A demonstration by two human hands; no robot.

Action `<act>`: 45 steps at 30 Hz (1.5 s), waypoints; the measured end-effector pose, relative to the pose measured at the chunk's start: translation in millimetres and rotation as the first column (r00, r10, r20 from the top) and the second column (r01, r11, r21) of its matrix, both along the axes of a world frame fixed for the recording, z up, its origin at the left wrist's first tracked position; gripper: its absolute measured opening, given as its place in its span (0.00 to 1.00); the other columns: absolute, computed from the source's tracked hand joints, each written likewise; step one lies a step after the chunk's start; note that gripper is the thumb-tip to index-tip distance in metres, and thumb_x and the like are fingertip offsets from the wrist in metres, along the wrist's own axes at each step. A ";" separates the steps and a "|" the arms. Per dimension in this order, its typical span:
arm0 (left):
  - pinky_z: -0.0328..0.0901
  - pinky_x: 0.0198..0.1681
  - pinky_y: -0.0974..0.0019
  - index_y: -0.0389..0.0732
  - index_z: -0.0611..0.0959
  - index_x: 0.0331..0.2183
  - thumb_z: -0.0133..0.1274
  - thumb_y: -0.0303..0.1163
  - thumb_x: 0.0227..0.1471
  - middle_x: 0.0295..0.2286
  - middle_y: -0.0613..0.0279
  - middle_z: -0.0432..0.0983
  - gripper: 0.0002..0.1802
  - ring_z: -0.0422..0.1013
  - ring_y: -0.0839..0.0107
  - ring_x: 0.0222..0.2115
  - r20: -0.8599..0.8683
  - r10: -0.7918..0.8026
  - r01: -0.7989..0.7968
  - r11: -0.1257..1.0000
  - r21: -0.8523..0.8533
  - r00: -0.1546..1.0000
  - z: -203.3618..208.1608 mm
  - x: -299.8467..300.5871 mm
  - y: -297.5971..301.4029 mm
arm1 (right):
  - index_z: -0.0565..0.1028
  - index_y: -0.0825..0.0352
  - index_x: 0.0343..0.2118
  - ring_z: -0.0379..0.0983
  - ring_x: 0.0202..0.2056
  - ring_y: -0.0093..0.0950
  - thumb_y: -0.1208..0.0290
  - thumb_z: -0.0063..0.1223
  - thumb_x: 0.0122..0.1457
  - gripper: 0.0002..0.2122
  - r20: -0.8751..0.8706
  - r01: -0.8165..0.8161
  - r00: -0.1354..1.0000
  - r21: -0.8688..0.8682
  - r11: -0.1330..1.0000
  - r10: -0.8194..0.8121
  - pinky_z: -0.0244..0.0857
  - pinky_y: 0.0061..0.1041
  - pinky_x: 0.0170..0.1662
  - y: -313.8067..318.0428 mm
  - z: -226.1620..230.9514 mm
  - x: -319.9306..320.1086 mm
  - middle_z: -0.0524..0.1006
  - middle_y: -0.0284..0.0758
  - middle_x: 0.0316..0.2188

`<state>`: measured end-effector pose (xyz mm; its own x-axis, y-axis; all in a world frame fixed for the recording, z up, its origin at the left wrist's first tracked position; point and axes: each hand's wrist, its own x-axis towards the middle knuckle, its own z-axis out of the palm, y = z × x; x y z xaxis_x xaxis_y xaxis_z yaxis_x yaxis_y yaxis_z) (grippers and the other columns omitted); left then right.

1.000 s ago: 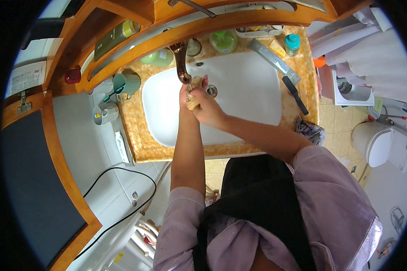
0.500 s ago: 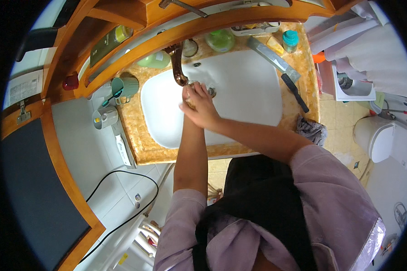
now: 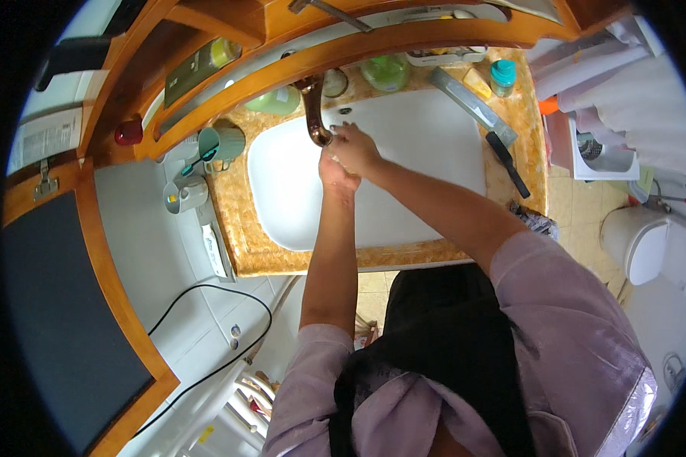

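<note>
Both hands meet under the spout of a bronze-coloured faucet (image 3: 314, 114), above the white washbasin (image 3: 427, 167). My left hand (image 3: 337, 174) is directly below the spout, its wrist straight and its fingers mostly covered by the other hand. Coming in from the right, my right hand (image 3: 357, 149) lies against the left one. Its bent fingers stand a little apart and point toward the faucet. No object shows between the two hands. Running water is hard to make out here.
A long flat blade with a black handle (image 3: 507, 164) lies along the basin's right edge. Beside it are a yellow sponge-like block (image 3: 477, 84) and a teal-capped jar (image 3: 503, 78). A green mug (image 3: 221, 145) stands left. The wooden shelf edge (image 3: 404, 38) arches over the back.
My right hand has slid from the back of the left hand toward its fingers and right side. More of the left hand's back now shows. The whole view has shifted slightly.
</note>
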<state>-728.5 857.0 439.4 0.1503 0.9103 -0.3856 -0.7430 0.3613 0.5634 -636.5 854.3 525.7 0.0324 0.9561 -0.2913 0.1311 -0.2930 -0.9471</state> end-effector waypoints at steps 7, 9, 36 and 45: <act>0.64 0.27 0.66 0.40 0.71 0.31 0.35 0.41 0.53 0.25 0.60 0.70 0.16 0.67 0.68 0.25 -0.109 0.157 -0.176 0.964 -0.198 0.982 17.9 29.2 2.1 | 0.69 0.71 0.40 0.62 0.47 0.43 0.61 0.52 0.47 0.20 -0.079 0.269 0.958 -0.083 0.960 -0.275 0.58 0.34 0.47 35.4 -30.9 -6.7 0.64 0.50 0.47; 0.65 0.28 0.65 0.40 0.71 0.35 0.38 0.41 0.52 0.27 0.63 0.70 0.15 0.68 0.69 0.27 -0.021 0.052 -0.053 0.998 -0.043 0.998 9.9 14.9 6.5 | 0.69 0.72 0.39 0.64 0.43 0.44 0.59 0.49 0.49 0.20 -0.017 0.039 0.999 0.111 0.993 -0.037 0.58 0.35 0.46 22.2 -16.1 2.6 0.68 0.49 0.40; 0.60 0.44 0.63 0.43 0.68 0.39 0.30 0.42 0.53 0.38 0.60 0.67 0.18 0.64 0.65 0.40 0.033 0.024 -0.012 0.944 -0.329 0.999 36.8 8.3 9.3 | 0.69 0.67 0.23 0.65 0.26 0.38 0.67 0.46 0.49 0.08 0.296 -0.402 0.913 0.540 0.740 0.280 0.59 0.33 0.31 21.5 -47.1 2.6 0.70 0.42 0.24; 0.62 0.39 0.67 0.41 0.70 0.36 0.33 0.43 0.54 0.34 0.61 0.69 0.18 0.66 0.68 0.36 -0.431 0.224 -0.287 0.954 -0.085 0.874 15.5 15.8 -0.5 | 0.68 0.69 0.14 0.65 0.19 0.31 0.67 0.48 0.48 0.12 -0.270 -0.016 0.963 -0.099 0.995 -0.011 0.60 0.32 0.25 31.6 -36.6 -14.0 0.69 0.38 0.16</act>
<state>-712.7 856.4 454.8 -0.2806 0.8259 -0.4890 -0.5325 0.2899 0.7952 -650.5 885.9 489.1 -0.0628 0.9220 -0.3821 -0.1242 -0.3871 -0.9136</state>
